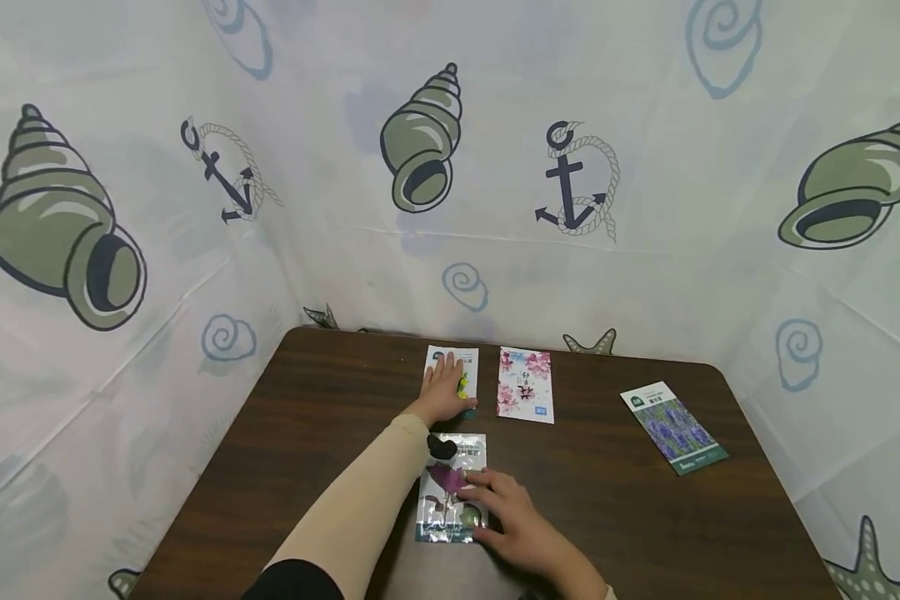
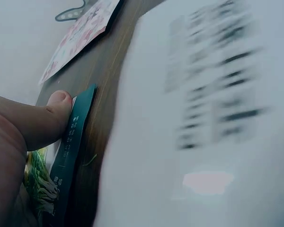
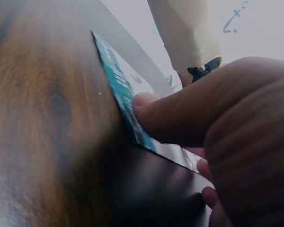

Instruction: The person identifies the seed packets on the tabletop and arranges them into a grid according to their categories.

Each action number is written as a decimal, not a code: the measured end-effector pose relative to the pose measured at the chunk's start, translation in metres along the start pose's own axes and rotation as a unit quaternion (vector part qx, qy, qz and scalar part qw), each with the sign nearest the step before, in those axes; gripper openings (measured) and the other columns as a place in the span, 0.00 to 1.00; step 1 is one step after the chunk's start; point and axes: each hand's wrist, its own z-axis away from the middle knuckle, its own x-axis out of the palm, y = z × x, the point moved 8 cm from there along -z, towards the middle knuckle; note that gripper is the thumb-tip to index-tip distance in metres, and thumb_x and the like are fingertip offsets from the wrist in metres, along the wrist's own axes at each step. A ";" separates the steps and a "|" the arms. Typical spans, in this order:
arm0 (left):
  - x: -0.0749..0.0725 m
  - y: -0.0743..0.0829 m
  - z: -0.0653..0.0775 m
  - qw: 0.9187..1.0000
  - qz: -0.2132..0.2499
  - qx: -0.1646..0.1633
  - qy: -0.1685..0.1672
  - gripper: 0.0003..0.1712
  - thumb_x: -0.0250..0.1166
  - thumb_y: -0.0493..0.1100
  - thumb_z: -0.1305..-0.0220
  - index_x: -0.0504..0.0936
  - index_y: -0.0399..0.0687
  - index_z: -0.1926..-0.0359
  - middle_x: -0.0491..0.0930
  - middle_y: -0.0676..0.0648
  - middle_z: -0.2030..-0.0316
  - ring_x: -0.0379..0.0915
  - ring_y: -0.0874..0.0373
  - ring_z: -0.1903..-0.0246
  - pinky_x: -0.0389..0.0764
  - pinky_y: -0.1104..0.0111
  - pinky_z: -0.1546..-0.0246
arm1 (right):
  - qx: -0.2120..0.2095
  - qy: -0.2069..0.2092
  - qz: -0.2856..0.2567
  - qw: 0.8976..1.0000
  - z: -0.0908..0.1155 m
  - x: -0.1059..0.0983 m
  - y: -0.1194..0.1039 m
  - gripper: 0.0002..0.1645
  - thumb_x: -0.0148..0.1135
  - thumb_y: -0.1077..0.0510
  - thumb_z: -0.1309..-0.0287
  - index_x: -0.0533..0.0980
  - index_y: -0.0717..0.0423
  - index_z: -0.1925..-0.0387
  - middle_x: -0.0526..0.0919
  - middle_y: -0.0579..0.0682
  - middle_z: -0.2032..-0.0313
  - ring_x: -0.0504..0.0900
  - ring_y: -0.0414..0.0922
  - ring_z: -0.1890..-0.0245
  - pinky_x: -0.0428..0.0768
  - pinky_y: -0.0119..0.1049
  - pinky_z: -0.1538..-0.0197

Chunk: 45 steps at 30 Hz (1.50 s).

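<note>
My left hand (image 1: pixel 441 395) lies with fingers spread over a white seed packet (image 1: pixel 469 363) with yellow flowers near the back edge. Its thumb touches the packet's green end strip (image 2: pixel 78 127) in the left wrist view. Nearer to me, a shiny silver packet (image 1: pixel 450 510) with a purple picture is on the table. The fingers of my right hand (image 1: pixel 516 523) rest across its right side, and the thumb presses near its teal end band (image 3: pixel 120 87). The left wrist overlaps the silver packet's top corner in the head view.
A pink-blossom packet (image 1: pixel 525 385) lies just right of the left hand. Farther right is a slanted packet with purple flowers (image 1: pixel 673 427). The dark wooden table (image 1: pixel 585 467) is bordered by a shell-printed cloth (image 1: pixel 510 283) at the back and sides.
</note>
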 end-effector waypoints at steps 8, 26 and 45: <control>0.004 -0.003 0.003 1.000 0.005 -0.009 -0.007 0.63 0.72 0.63 0.29 0.45 0.47 0.10 0.31 0.44 0.11 0.19 0.47 0.11 0.27 0.47 0.12 | 0.000 -0.020 0.006 1.000 0.003 0.005 -0.002 0.37 0.80 0.53 0.37 0.78 0.41 0.28 0.72 0.55 0.21 0.68 0.63 0.20 0.72 0.72 0.30; 0.003 0.001 -0.001 1.000 0.009 0.003 -0.004 0.62 0.72 0.62 0.29 0.46 0.46 0.10 0.31 0.43 0.11 0.20 0.46 0.11 0.27 0.46 0.12 | 0.041 0.168 -0.172 0.970 0.016 -0.054 0.064 0.21 0.70 0.69 0.31 0.83 0.51 0.41 0.81 0.61 0.32 0.66 0.64 0.20 0.53 0.19 0.20; -0.004 0.003 -0.002 1.000 0.006 0.003 -0.012 0.62 0.71 0.62 0.28 0.44 0.47 0.10 0.29 0.44 0.11 0.18 0.46 0.11 0.25 0.47 0.13 | 0.209 0.406 -0.094 0.885 0.100 -0.170 0.167 0.24 0.71 0.73 0.33 0.81 0.64 0.37 0.80 0.65 0.35 0.67 0.46 0.24 0.57 0.21 0.25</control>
